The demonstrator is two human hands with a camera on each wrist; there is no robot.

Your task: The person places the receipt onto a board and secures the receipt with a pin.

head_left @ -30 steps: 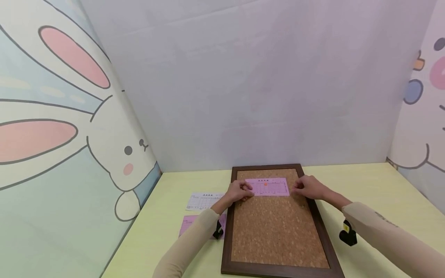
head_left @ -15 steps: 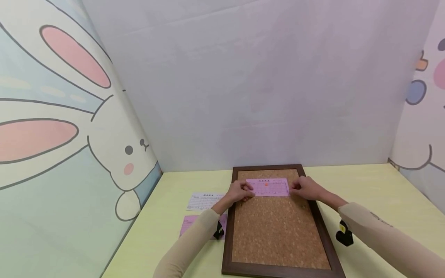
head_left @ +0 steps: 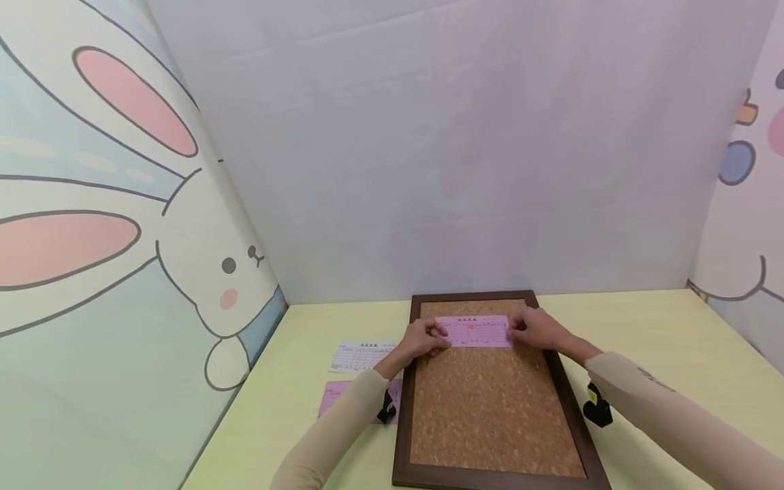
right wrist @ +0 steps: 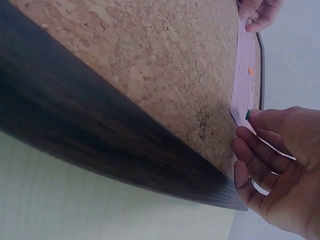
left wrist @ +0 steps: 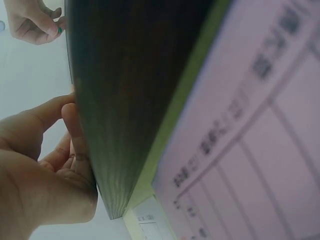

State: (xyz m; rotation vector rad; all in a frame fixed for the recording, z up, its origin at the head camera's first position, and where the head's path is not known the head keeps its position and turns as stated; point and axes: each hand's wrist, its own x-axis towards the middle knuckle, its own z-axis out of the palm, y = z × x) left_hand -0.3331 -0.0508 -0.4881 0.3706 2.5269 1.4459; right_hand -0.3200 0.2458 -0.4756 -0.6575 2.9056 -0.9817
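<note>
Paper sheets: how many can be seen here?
3. A pink sheet lies on the cork board; a white sheet and another pink sheet lie on the table, left of it.

Right wrist view: cork board (right wrist: pixel 165 65) fills the upper part of the frame, its dark wooden frame (right wrist: pixel 100 145) running diagonally in blur. Below it, pale yellow-green counter (right wrist: pixel 75 210). Pink slip (right wrist: pixel 243 85) lies flat on the cork, an orange pin (right wrist: pixel 251 71) in it. Right hand (right wrist: pixel 272 165) pinches a green pin (right wrist: pixel 248 114) at the slip's near corner. Left hand (right wrist: pixel 260 12) touches the far end.
</note>
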